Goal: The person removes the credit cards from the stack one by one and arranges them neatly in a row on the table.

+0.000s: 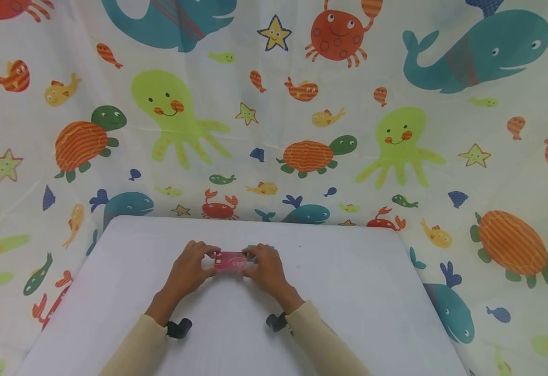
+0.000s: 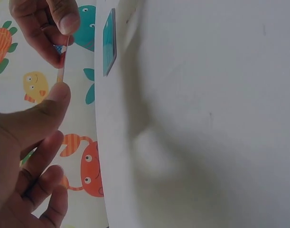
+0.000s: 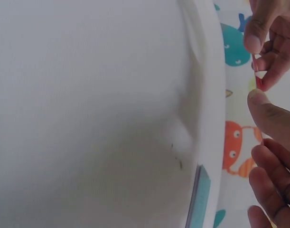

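Observation:
A pink card (image 1: 230, 262) with "VIP" lettering is held up above the white table by both hands. My left hand (image 1: 190, 269) pinches its left end between thumb and fingers, and my right hand (image 1: 268, 269) pinches the right end the same way. Seen edge-on in the left wrist view, the card (image 2: 64, 61) is a thin strip between the left hand (image 2: 28, 147) and the right. A teal flat box or stack of cards (image 2: 109, 42) lies on the table, partly hidden behind my right hand in the head view.
The white table (image 1: 372, 313) spreads around both hands. Behind it hangs a white curtain (image 1: 274, 125) printed with sea animals. A dark strap with a camera (image 1: 179, 328) sits on the left wrist, and another wrist camera (image 1: 276, 322) on the right.

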The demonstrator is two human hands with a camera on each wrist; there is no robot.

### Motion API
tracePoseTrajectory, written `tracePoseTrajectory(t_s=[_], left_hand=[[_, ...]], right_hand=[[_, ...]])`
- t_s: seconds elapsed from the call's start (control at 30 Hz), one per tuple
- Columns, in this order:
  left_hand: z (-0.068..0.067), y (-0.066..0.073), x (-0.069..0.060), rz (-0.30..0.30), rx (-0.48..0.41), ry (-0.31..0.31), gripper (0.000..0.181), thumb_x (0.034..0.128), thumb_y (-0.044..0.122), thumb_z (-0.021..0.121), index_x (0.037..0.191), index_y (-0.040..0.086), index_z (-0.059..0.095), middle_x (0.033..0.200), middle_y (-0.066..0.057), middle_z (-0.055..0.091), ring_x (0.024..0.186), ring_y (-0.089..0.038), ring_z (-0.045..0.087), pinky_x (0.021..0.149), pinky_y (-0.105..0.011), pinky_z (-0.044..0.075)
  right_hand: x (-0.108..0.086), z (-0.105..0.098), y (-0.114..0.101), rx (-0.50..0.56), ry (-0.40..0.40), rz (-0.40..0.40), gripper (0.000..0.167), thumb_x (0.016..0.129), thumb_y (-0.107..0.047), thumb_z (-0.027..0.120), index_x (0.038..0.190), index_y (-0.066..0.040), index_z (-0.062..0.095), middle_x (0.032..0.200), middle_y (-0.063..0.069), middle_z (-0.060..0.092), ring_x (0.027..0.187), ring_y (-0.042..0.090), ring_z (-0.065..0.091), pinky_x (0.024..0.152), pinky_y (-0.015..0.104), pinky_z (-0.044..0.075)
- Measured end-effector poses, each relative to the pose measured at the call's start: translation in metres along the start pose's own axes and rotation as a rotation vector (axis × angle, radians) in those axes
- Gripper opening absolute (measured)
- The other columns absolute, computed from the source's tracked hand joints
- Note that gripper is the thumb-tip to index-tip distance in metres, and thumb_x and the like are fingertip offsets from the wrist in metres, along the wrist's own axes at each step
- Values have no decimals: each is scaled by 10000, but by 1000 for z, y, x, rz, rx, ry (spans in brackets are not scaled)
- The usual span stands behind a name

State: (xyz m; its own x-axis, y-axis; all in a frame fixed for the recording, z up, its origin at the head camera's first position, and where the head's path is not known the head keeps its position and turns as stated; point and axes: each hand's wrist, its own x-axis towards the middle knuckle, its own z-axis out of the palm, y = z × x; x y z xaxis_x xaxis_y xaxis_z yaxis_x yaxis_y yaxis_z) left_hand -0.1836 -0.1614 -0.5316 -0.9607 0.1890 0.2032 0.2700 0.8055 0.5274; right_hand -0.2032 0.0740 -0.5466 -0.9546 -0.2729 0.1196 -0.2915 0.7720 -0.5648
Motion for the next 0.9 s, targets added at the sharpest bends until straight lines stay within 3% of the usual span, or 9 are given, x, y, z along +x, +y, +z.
tracePoseTrajectory(t_s=[0.23,0.9], left_hand=[[-8,-6,-14,-7,20,23,514,809,165,938,1285,145,745,1078,-59,722,1020,-224,569,868,-455,626],[-28,-24,-51,-82,44,58,548,778,85,939,1285,122,734,1122,-109,718,1070,-277,591,906,-527,629]], right_hand=[[-5,6,-12,62,-12,-22,463,889,-327,884,1319,-250,732,1126,-67,731,994,77,624,864,221,544],[-13,33,-45,121,-32,-49,483,861,-355,903,1309,-252,754,1100,-110,742,930,7,598,799,149,513]])
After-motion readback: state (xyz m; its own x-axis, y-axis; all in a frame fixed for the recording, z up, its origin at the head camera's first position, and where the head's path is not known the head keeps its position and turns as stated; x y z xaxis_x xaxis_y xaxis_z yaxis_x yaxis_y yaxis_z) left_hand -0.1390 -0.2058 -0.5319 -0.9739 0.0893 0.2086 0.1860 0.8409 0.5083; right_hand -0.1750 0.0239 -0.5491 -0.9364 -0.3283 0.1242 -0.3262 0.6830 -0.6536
